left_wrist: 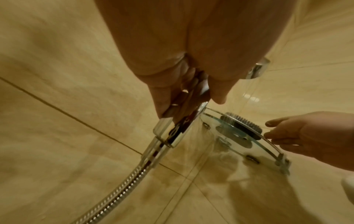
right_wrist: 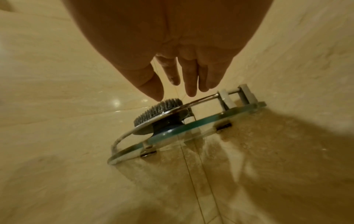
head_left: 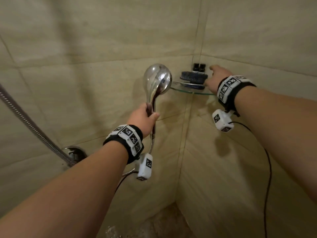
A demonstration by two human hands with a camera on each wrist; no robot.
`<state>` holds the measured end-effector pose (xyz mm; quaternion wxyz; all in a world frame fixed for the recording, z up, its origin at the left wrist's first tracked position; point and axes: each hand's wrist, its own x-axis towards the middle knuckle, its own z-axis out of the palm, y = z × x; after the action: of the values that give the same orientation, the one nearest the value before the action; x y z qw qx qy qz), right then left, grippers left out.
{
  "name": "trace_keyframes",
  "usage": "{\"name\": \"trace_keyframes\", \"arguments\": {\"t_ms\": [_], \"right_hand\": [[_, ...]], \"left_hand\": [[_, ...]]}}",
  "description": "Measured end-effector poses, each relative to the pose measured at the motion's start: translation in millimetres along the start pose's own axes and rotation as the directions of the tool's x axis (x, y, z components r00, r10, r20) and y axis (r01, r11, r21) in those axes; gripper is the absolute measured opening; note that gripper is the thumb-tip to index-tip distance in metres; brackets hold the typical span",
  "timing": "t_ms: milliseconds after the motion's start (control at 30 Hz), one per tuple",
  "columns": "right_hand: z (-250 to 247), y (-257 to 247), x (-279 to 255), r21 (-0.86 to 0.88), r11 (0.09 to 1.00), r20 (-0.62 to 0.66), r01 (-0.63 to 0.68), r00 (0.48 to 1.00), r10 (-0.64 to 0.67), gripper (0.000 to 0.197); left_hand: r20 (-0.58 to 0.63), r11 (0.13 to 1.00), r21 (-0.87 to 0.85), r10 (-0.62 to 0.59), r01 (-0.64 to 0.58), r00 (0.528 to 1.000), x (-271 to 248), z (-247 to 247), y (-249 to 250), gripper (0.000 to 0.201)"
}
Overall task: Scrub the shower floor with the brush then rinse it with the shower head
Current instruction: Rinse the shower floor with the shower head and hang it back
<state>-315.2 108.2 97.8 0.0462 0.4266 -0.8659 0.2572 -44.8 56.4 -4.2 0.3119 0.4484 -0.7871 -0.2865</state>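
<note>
Shower floor [head_left: 154, 225] is showing only as a dark, wet-looking patch at the bottom of the head view, well below both arms, with tiled walls [head_left: 85, 48] rising round it. It is looking slick, so footing and scrubbing will likely need care.

Next in size, the shower head [head_left: 158, 79] is standing upright in the left hand [head_left: 144, 117], its chrome bowl level with the glass corner shelf [head_left: 188, 91] and just beside the shelf's left end. The hose [head_left: 34, 127] is looping away to the left toward the wall fitting [head_left: 73, 152]. The metal is probably stiff, fairly light and slippery when wet; the narrow handle is the sensible place to hold it, and the left hand's fingers are wrapping round that handle now, thumb lying along its side.

Smaller still, the brush [head_left: 193, 77] is sitting bristles up on the shelf, behind the shelf's thin metal rail [right_wrist: 172, 111], tucked into the corner. It seems a small, light, rigid disc with stiff bristles, and the glass under it is fragile, so lifting it straight up by its rim or its dark base looks safest.

The right hand [head_left: 217, 78] is reaching in from the right of the brush, fingers [right_wrist: 191, 81] straight and slightly spread, gripping nothing. From the right wrist view the fingertips are hanging just above the bristles, the thumb nearest; whether it is touching them I cannot tell.
</note>
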Motion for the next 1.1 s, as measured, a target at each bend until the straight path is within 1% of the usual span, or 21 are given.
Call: {"name": "trace_keyframes", "arguments": {"t_ms": [67, 133, 233, 300, 400, 467, 567, 633, 733, 800, 900, 1100], "right_hand": [[-5.2, 4.8, -4.9, 0.032, 0.999, -0.010, -0.019, 1.000, 0.020, 0.061], [-9.5, 10.9, -7.9, 0.063, 0.998, -0.043, -0.033, 0.998, 0.035, 0.058], [-13.9, 18.6, -15.1, 0.070, 0.997, -0.104, -0.021, 0.994, 0.029, 0.041], [-12.8, 20.2, -21.5, 0.066, 0.998, -0.121, -0.005, 0.993, 0.013, 0.029], [-2.5, 18.1, -32.7, 0.031, 0.998, -0.091, 0.051, 0.995, -0.048, 0.014], [6.9, 15.7, -40.6, 0.015, 0.997, -0.070, 0.081, 0.994, -0.080, 0.009], [22.1, 8.5, -56.1, 0.029, 0.988, 0.016, 0.154, 0.988, -0.155, 0.013], [35.1, 2.3, -68.4, 0.045, 0.979, 0.128, 0.198, 0.971, -0.202, 0.019], [60.3, -9.7, -90.8, 0.058, 0.979, 0.351, 0.196, 0.914, -0.204, 0.022], [80.5, -18.2, -104.5, 0.101, 0.981, 0.444, 0.166, 0.875, -0.194, 0.023], [108.2, -38.1, -123.5, 0.117, 0.981, 0.504, 0.156, 0.842, -0.194, 0.021], [158.6, -90.8, -162.8, 0.154, 0.976, 0.606, 0.154, 0.766, -0.216, 0.020]], "left_hand": [[-0.009, 1.000, -0.012, 0.019, -0.019, 1.000, 0.2, 3.1, 6.9, 0.030], [-0.003, 1.000, -0.014, 0.016, -0.016, 1.000, -1.4, 6.7, 9.7, 0.025], [0.020, 1.000, 0.006, 0.003, -0.003, 1.000, -7.8, 10.9, 7.8, 0.021], [0.032, 0.999, 0.038, -0.010, 0.009, 0.999, -14.0, 12.3, 3.0, 0.021], [0.062, 0.995, 0.092, -0.039, 0.033, 0.997, -27.0, 12.8, -6.4, 0.021], [0.079, 0.991, 0.117, -0.067, 0.057, 0.995, -34.9, 11.1, -15.1, 0.020], [0.108, 0.980, 0.171, -0.122, 0.103, 0.987, -47.2, 4.0, -29.3, 0.020], [0.130, 0.970, 0.204, -0.158, 0.130, 0.979, -54.2, -2.7, -40.1, 0.021], [0.176, 0.948, 0.287, -0.195, 0.139, 0.965, -63.3, -16.5, -58.9, 0.020], [0.213, 0.918, 0.376, -0.219, 0.127, 0.952, -70.2, -27.3, -74.5, 0.023], [0.242, 0.875, 0.470, -0.258, 0.119, 0.936, -80.9, -43.6, -101.2, 0.024], [0.292, 0.835, 0.541, -0.294, 0.096, 0.910, -104.7, -82.9, -150.2, 0.027]]}}
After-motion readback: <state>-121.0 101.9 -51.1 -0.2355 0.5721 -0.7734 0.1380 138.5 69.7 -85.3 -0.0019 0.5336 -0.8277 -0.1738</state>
